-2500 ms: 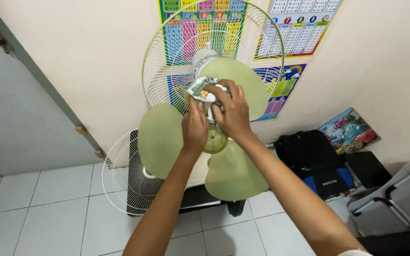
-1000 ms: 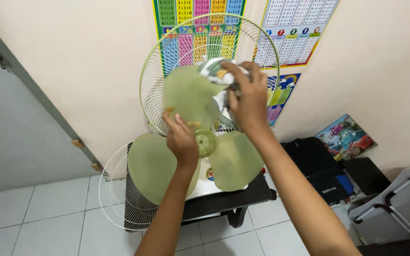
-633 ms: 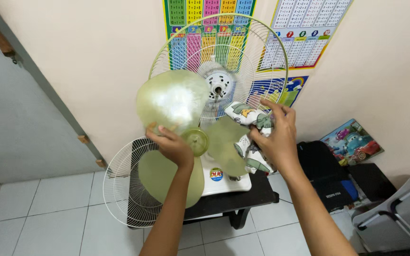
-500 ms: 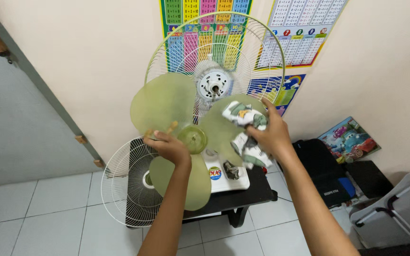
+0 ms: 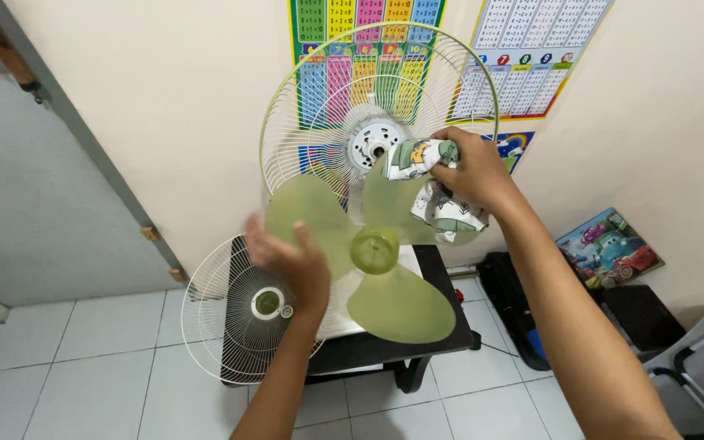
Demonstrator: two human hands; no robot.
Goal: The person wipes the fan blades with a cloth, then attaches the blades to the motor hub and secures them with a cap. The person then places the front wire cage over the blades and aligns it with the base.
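Head view: left hand [image 5: 293,262] gripped the blade [image 5: 368,254] (blurred); right hand [image 5: 473,174] clenched a cloth [image 5: 427,181] on it.

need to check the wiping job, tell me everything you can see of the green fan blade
The fan blade is one piece of translucent pale green plastic: three broad rounded paddles around a round central hub. It is off the fan, held in the air in front of the rear wire guard and the bare motor. The left hand grips the left paddle, slightly blurred. The right hand presses a printed cloth onto the upper right paddle. No dirt is discernible.
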